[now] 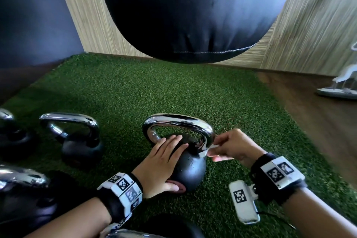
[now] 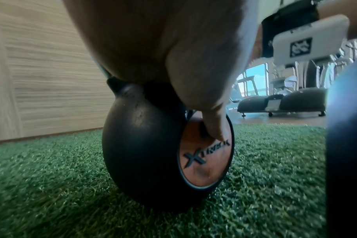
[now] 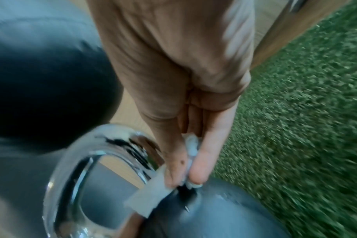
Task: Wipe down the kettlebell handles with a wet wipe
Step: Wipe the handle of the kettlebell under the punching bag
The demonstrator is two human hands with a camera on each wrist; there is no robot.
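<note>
Kettlebell in work [image 1: 190, 168]: black body, standing upright on the green turf mat [image 1: 119, 91], roughly centre of the head view, below the punching bag.
Handle [image 1: 178, 120]: chrome loop, bright and reflective, rising from the top of the body; right leg of the loop wrapped by the wipe near its base.
Badge [image 2: 206, 154]: round orange-brown disc on the near side of the body, dark raised lettering, partly blurred.
Wet wipe [image 1: 205, 150]: white, crumpled, stretched as a strip round the lower right leg of the handle; in the right wrist view [image 3: 151, 191] lying flat against the chrome where handle meets body.
Left hand [image 1: 164, 164]: fingers straight and spread over the top and near side of the body, palm pressed flat; thumb [image 2: 212, 124] reaching down onto the badge.
Right hand [image 1: 231, 148]: just right of the handle, thumb and fingertips [image 3: 198, 169] pinching the wipe, remaining fingers curled behind.
Second kettlebell [image 1: 77, 141]: same black body and chrome handle, upright on the mat, left of the one in work and apart from it.
Further kettlebells: more at the left edge [image 1: 13, 133] and lower left [image 1: 25, 187], partly cut off.
Punching bag [image 1: 193, 11]: dark, hanging above the far side of the mat.
Wall panels [image 1: 88, 11]: pale wood grain, behind the bag.
Wrist bands: black with white marker tiles, one on each wrist [image 1: 123, 191].
</note>
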